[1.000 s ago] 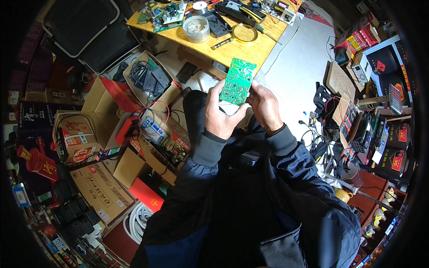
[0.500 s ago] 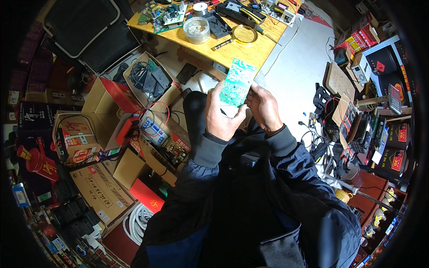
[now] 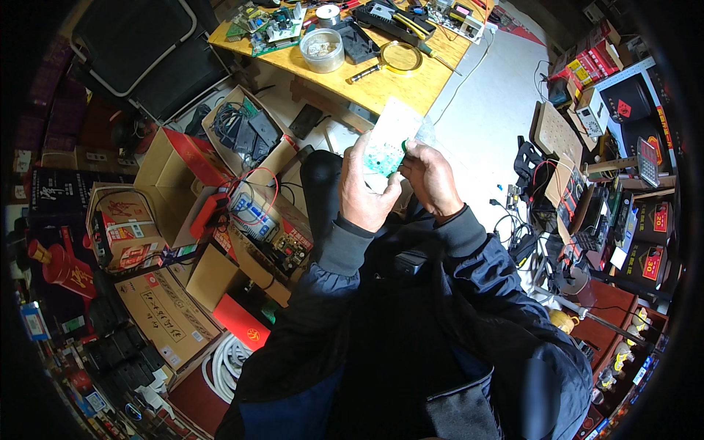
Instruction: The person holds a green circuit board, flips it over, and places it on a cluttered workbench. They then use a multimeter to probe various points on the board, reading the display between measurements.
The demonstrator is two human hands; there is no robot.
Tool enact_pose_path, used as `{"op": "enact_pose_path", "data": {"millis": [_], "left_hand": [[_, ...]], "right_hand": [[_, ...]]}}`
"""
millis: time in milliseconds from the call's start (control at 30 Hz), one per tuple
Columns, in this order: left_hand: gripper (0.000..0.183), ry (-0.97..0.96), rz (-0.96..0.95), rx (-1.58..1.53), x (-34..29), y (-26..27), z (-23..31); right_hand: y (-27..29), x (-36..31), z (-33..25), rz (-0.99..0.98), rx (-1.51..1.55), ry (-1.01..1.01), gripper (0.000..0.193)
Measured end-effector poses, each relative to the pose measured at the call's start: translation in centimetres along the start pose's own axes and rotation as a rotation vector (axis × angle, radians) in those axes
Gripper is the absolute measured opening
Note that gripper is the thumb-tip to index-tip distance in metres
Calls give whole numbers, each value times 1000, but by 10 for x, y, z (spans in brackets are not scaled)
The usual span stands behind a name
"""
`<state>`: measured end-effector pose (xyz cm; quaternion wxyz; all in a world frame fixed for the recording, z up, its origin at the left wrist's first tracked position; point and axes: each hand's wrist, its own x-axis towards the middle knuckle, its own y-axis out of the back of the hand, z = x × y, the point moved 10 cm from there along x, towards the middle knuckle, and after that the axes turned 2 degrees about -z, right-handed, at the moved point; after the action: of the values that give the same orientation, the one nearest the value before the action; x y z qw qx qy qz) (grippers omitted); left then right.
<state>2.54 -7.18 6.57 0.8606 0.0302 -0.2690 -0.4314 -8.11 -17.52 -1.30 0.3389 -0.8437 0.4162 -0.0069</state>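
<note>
Between my two hands I hold a green circuit board (image 3: 389, 139), raised in front of the table's near corner. Glare whitens its upper part, while green with small solder marks shows lower down. My left hand (image 3: 363, 189) grips the board's left edge, thumb across the lower corner. On the right edge, my right hand (image 3: 433, 178) has its thumb and fingers closed, and a small dark green round part (image 3: 405, 146) shows by the thumb. Fingers behind the board are hidden.
On the wooden table (image 3: 407, 86) lie a magnifying glass (image 3: 401, 57), a clear round tub (image 3: 321, 50), a screwdriver (image 3: 441, 60) and more circuit boards (image 3: 273, 29). Open cardboard boxes (image 3: 165, 194) with cables and parts stand at left. Electronics and cables (image 3: 524, 227) clutter the right.
The circuit board has tilted slightly, so its upper part now catches the light and looks white instead of green. Both hands stay in nearly the same place, still holding it.
</note>
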Motion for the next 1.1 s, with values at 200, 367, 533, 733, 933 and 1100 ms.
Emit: {"op": "enact_pose_path", "data": {"millis": [200, 367, 533, 733, 933, 1100], "left_hand": [[81, 78, -15, -38, -2, -3, -12], [82, 92, -39, -75, -4, -7, -21], [85, 71, -64, -116, -6, -11, -27], [84, 186, -82, -328, -7, -14, -35], [73, 309, -83, -665, -9, -23, -44], [66, 338, -119, -814, -6, -22, -49]], "right_hand": [[-1, 0, -2, -10, -30, 26, 24], [-1, -1, -2, 3, -39, 10, 24], [4, -1, 4, 38, -9, -35, 28], [7, 3, 9, 12, 15, -55, 31], [3, 1, 5, 23, 25, -32, 29], [0, 2, 0, -14, -13, 21, 28]]}}
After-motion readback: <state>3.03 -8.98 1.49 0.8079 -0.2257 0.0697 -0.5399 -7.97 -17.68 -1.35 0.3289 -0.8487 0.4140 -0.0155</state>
